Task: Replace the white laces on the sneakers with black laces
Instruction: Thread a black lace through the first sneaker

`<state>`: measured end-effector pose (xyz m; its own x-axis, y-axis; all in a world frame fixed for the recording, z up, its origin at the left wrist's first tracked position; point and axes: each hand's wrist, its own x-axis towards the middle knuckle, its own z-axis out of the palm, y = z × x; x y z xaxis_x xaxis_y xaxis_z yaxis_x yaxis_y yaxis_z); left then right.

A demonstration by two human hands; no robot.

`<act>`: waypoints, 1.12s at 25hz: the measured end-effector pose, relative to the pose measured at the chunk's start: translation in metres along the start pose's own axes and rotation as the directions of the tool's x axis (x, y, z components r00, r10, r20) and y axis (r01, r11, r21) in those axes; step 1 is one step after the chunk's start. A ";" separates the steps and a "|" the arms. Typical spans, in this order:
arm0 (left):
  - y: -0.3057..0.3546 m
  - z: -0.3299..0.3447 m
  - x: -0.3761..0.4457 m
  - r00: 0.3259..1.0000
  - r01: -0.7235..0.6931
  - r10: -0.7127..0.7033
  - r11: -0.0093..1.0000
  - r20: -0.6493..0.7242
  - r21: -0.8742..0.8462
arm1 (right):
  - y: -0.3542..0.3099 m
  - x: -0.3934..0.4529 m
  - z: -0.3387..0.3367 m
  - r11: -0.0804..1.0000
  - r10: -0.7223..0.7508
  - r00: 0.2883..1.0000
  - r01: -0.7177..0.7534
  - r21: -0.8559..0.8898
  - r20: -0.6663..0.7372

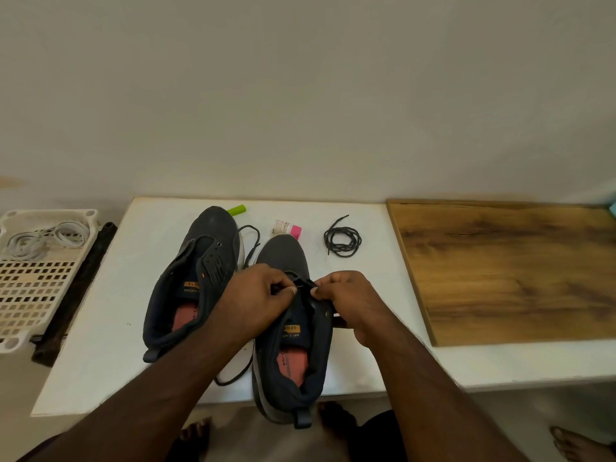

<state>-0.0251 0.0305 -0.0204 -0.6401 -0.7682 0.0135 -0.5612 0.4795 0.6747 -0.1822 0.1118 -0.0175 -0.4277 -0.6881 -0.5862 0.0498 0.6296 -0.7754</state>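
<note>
Two dark grey sneakers stand on the white table [110, 328], toes pointing away from me. The left sneaker [196, 278] has no lace in it. Over the tongue of the right sneaker [293, 345] my left hand [260, 298] and my right hand [350, 301] each pinch a black lace [248, 251], which trails from between the shoes toward the toe area and loops out by the near edge. A second black lace [342, 240], coiled, lies on the table to the right of the shoes. The white laces [46, 240] lie in a cream basket at far left.
The cream plastic basket [33, 295] sits left of the table beside a dark bar [73, 295]. A green tube [236, 210] and a small pink-capped bottle [288, 228] lie behind the shoes. A wooden board [520, 271] covers the right side. Bare feet show below the table edge.
</note>
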 end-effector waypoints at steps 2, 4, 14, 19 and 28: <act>0.002 0.005 0.002 1.000 0.013 -0.013 0.999 -0.002 0.042 | 0.000 0.000 0.000 1.000 0.000 1.000 0.000 0.014 0.004; 0.003 0.009 0.002 1.000 0.021 -0.021 0.998 -0.010 0.056 | 0.000 0.000 0.000 1.000 -0.002 1.000 0.002 0.012 0.004; 0.001 0.017 0.003 0.999 0.040 -0.040 0.998 -0.003 0.038 | -0.001 -0.001 -0.001 0.992 0.023 1.000 -0.024 0.124 0.015; 0.001 0.022 0.004 0.996 0.084 -0.083 0.995 -0.015 0.050 | 0.003 0.002 0.002 0.996 -0.022 0.999 0.026 0.087 -0.042; 0.003 0.024 0.005 0.995 0.089 -0.091 0.995 0.034 0.054 | 0.006 0.002 0.005 0.994 -0.104 0.994 0.102 -0.041 -0.042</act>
<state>-0.0430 0.0382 -0.0360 -0.6039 -0.7937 -0.0733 -0.6437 0.4313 0.6321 -0.1784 0.1122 -0.0243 -0.4680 -0.7342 -0.4918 -0.0314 0.5700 -0.8210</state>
